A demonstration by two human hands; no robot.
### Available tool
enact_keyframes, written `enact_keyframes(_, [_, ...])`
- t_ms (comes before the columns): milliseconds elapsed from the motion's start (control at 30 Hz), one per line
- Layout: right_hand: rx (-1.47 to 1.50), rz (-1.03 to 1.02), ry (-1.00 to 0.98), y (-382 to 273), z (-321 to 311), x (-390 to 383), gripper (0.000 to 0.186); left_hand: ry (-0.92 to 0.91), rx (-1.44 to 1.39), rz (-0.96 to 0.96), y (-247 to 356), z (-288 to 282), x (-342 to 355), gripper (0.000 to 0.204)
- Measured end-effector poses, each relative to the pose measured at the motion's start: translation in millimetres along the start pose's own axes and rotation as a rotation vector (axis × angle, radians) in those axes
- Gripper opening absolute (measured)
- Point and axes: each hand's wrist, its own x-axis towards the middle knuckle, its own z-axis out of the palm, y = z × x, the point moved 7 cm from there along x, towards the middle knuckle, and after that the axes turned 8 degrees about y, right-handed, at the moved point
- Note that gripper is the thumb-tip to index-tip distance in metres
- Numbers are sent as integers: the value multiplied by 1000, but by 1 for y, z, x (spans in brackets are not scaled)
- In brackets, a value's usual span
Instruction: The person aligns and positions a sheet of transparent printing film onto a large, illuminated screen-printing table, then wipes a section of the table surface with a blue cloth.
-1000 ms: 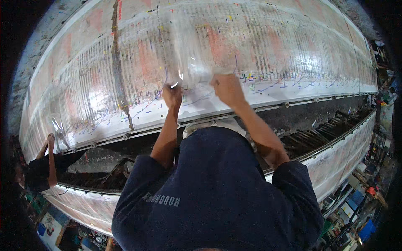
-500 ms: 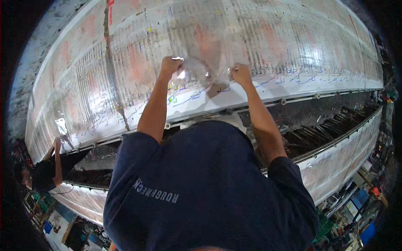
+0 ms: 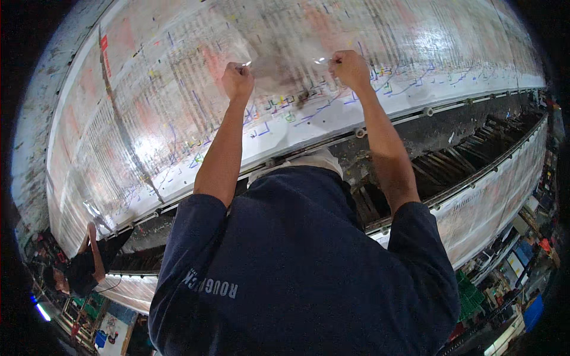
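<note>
While the left hand (image 3: 238,82) pinches one side of a clear film (image 3: 282,68), the right hand (image 3: 351,70) pinches the other; the film spans between them over the counter (image 3: 297,135), inward from its near edge. A co-worker (image 3: 86,267) is near the counter's left end.

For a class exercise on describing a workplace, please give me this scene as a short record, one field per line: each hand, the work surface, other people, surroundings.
Left hand: fingers closed, apparently on a clear sheet
Right hand: closed at the sheet's opposite side
Work surface: long pale table, streaked, with coloured marks
Across it: dark strip, left of both hands
Co-worker: far left, dark top, hands near the table's edge
Behind the person: second long surface
Unclear: sheet's full outline
</note>
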Motion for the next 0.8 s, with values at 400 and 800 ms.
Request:
enact_keyframes(400, [-153, -45, -213, 85, 30, 16, 23, -418, 40, -136, 0, 40, -11, 25])
enact_keyframes(800, [-304, 247, -238, 103, 21, -11, 11, -349, 225, -87, -1, 34, -46, 21])
